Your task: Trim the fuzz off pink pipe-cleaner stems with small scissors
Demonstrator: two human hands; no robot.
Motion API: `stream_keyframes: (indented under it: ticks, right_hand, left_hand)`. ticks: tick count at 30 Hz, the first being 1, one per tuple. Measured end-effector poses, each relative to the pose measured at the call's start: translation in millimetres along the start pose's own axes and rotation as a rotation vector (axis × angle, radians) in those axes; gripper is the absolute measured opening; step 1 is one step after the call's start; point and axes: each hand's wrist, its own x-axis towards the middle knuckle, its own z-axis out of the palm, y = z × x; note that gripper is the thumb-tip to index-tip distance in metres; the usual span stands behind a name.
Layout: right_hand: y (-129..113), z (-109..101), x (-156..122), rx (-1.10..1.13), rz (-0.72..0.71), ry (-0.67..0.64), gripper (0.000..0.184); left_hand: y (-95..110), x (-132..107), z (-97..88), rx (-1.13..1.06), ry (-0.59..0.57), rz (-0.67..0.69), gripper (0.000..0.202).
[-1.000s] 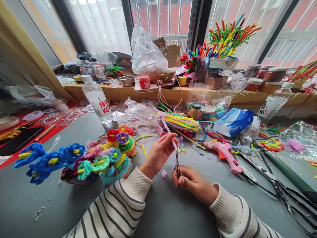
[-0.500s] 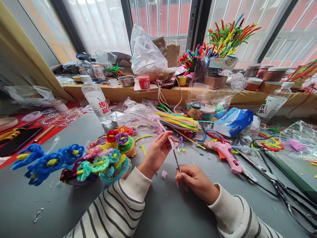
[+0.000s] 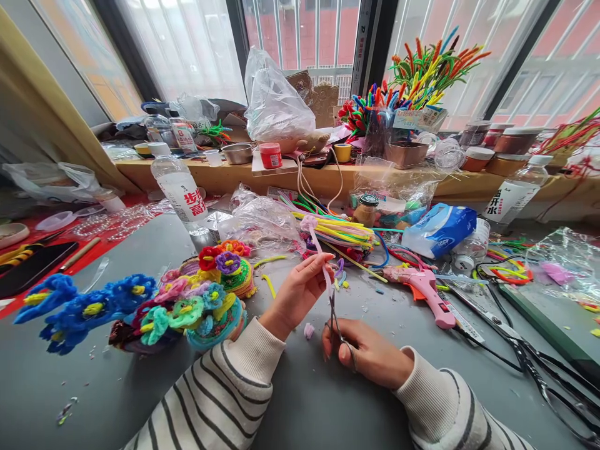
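Note:
My left hand (image 3: pixel 300 289) pinches a pale pink pipe cleaner (image 3: pixel 319 244) between thumb and fingers, its curled fuzzy end pointing up and away. In my right hand (image 3: pixel 368 350) is a small pair of scissors (image 3: pixel 333 312), with fingers through the handle loops. The blades point up at the lower end of the pipe cleaner, just below my left fingers; whether they touch it I cannot tell. A small pink fuzzy tuft (image 3: pixel 309 330) lies on the grey table between my hands.
Pipe-cleaner flowers (image 3: pixel 187 312) stand to the left. Behind are a bundle of pipe cleaners (image 3: pixel 342 231) and a water bottle (image 3: pixel 180 187). A pink glue gun (image 3: pixel 429 290), large scissors (image 3: pixel 520 344) and a blue packet (image 3: pixel 439 229) lie on the right. Jars and bags line the sill.
The scissors' handles have spread apart, and my right hand has shifted slightly left. My left hand still pinches the pipe cleaner, now slightly lower and more upright.

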Motion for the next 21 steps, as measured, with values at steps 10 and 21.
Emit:
stream_keyframes:
  ticks: [10, 21]
  right_hand:
    - [3.7, 1.6, 0.3, 0.038, -0.005, 0.040, 0.061]
    - [6.3, 0.6, 1.2, -0.051, -0.055, 0.219, 0.055]
  left_hand:
    - [0.7, -1.9, 5.7, 0.077, -0.018, -0.035, 0.014]
    - [-0.2, 3.4, -3.7, 0.058, 0.063, 0.060, 0.011]
